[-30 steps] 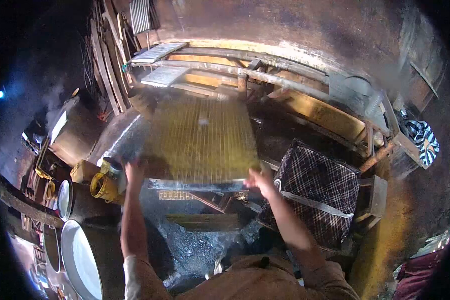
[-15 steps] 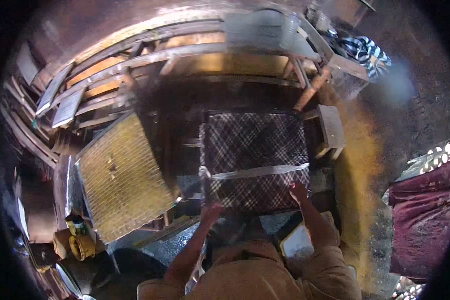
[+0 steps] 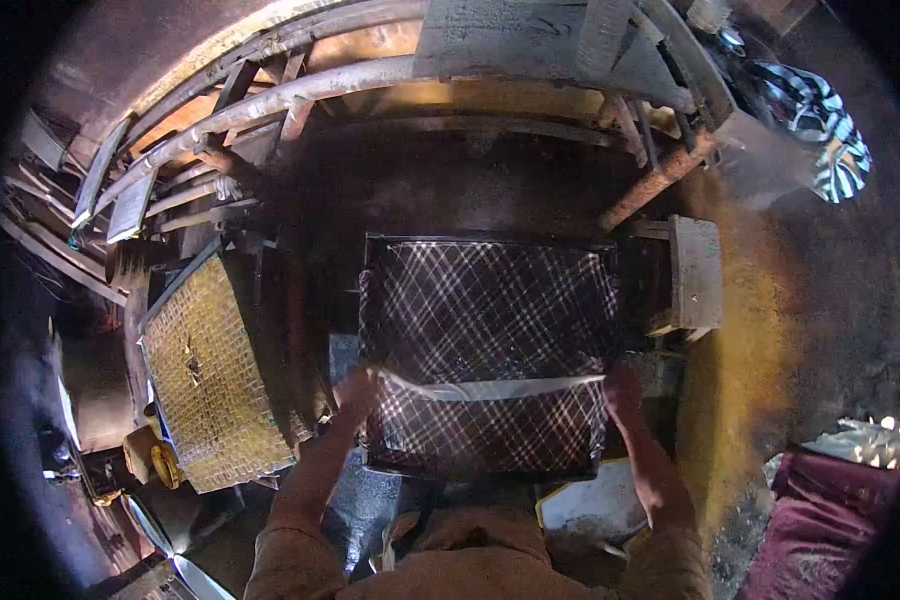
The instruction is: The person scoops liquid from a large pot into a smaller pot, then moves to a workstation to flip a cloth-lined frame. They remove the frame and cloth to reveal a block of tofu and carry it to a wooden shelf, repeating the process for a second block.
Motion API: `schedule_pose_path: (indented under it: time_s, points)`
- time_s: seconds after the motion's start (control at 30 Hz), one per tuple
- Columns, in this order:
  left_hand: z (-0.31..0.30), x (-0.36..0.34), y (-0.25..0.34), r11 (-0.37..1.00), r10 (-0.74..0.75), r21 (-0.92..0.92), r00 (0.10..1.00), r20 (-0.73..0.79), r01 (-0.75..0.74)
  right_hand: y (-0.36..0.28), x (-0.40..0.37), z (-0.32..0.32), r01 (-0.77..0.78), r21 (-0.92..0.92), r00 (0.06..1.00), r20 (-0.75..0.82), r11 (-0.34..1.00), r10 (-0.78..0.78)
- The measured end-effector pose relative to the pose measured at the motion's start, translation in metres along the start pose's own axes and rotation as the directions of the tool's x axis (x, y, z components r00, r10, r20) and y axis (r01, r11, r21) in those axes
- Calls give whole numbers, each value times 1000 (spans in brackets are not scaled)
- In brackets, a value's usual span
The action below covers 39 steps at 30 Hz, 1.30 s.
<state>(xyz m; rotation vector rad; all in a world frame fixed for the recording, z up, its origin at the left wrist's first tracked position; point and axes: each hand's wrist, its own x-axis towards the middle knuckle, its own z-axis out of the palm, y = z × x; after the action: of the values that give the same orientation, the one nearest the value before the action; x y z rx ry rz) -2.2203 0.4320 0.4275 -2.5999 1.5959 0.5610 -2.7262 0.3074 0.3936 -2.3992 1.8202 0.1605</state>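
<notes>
Bracketing the central plaid panel (image 3: 495, 310), left hand (image 3: 358, 388) and right hand (image 3: 623, 392) sit at 2 opposite edges, beside the white strap (image 3: 500, 388) — likely for balance; their grip I cannot tell.

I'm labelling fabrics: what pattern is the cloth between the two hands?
The cloth is dark with pale diagonal plaid lines; best seen in the head view.

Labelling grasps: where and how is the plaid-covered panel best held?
Probably by its left and right edges, near the ends of the white strip, one hand from each side: the plaid-covered panel is broad, flat and squarish. The left hand and right hand are at those edges; their exact grip is too dark to read.
</notes>
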Motion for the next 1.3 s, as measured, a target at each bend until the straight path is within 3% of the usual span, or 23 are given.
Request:
schedule_pose_path:
  time_s: [0.07, 0.1, 0.13, 0.17, 0.2, 0.23, 0.27, 0.3, 0.33, 0.4, 0.5, 0.53, 0.57, 0.63, 0.67, 0.73, 0.83, 0.93, 1.03, 1.1, 1.13, 1.2, 1.3]
  points:
    - [25, 53, -42, 942, 30, -336, 995, 95, 4, 11, 52, -24, -359, 335, 932, 186, 871, 312]
    - [42, 93, -70, 663, 24, -729, 968, 250, 172, 23, 76, -23, -403, 555, 915, 217, 728, 341]
    - [56, 141, -99, 85, 46, -824, 824, 565, 561, 33, 101, -22, -369, 798, 918, 233, 476, 322]
    - [29, 162, -77, 342, 87, -885, 927, 365, 316, 40, 130, -32, -265, 951, 937, 215, 158, 276]
    - [-26, 175, -42, 894, 256, -392, 966, 43, -219, 41, 164, -50, -150, 979, 956, 179, -137, 233]
    - [-82, 186, -5, 915, 374, 186, 925, -63, -358, 36, 192, -81, -62, 956, 971, 124, -287, 203]
    - [-130, 200, 22, 823, 467, 444, 868, -171, -355, 25, 214, -118, 133, 967, 983, -101, -216, 150]
    - [-166, 211, 46, 823, 465, 444, 869, -168, -354, 12, 235, -155, 132, 964, 974, -83, -232, 210]
    - [-191, 224, 62, 707, 472, -454, 840, -269, -543, -2, 257, -192, 133, 960, 961, -63, -247, 269]
    - [-209, 260, 76, 487, 360, -712, 859, -364, -506, -17, 279, -218, 148, 966, 954, -83, -212, 287]
    - [-187, 295, 67, 744, 412, -297, 761, -501, -598, -13, 301, -202, 64, 998, 953, -60, -5, 299]
    - [-180, 289, 74, 609, 113, -719, 934, -340, -335, -5, 306, -187, -55, 987, 968, 16, 148, 250]
    - [-173, 286, 78, 295, -108, -955, 994, -33, 0, 4, 309, -162, -48, 935, 971, -38, 352, 234]
    - [-134, 261, 69, 932, -2, -339, 935, -354, -127, 22, 315, -111, -40, 702, 969, -147, 711, 199]
    - [-119, 249, 64, 902, 33, -410, 970, -242, -134, 16, 293, -106, -24, 566, 983, -138, 824, 124]
    - [-97, 218, 66, 975, 147, 174, 988, -43, -138, 4, 250, -92, 21, 422, 992, -119, 906, 33]
    - [-71, 163, 73, 894, 278, 407, 944, -176, -188, -13, 196, -84, 150, 107, 988, -37, 983, -147]
    - [-60, 153, 68, 903, 193, 406, 976, -96, -138, -17, 167, -83, 216, -145, 974, -40, 965, -224]
    - [-69, 141, 67, 873, 312, 407, 949, -38, -270, 3, 146, -60, 316, 48, 947, -71, 948, -312]
    - [-54, 134, 45, 877, 453, 276, 867, -207, -393, 14, 133, -44, 487, 389, 873, -227, 782, -432]
    - [-56, 125, 42, 909, 247, -358, 968, 47, -214, 2, 119, -65, 493, 386, 870, -234, 780, -434]
    - [-59, 101, 37, 599, 206, -781, 908, 366, 179, -12, 88, -97, 341, 478, 921, 0, 809, -389]
    - [-59, 52, 20, 893, 449, -180, 838, 309, -412, -14, 50, -91, 321, 390, 909, 129, 863, -397]
